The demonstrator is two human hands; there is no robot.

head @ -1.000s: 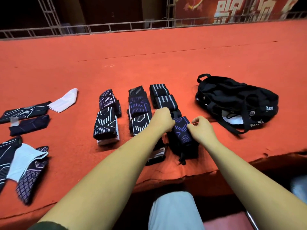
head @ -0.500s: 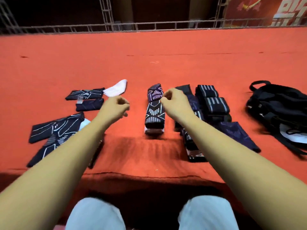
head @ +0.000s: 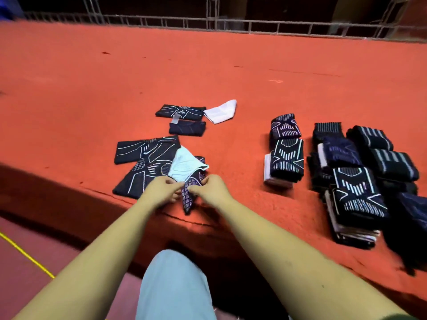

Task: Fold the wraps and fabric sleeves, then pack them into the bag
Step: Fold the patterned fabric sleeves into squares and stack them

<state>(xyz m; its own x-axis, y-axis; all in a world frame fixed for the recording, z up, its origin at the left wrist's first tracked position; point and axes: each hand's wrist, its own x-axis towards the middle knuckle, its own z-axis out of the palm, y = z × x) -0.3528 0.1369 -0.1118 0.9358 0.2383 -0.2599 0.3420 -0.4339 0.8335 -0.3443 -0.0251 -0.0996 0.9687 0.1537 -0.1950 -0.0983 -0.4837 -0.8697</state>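
Head view: left hand point(head: 161, 190) and right hand point(head: 208, 188) pinch a dark purple-patterned fabric sleeve point(head: 187, 199), seemingly lifting it for folding.

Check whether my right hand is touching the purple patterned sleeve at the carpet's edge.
Touching. In the head view the right hand pinches the upper end of the purple patterned sleeve, its fingers curled onto the fabric with no gap.
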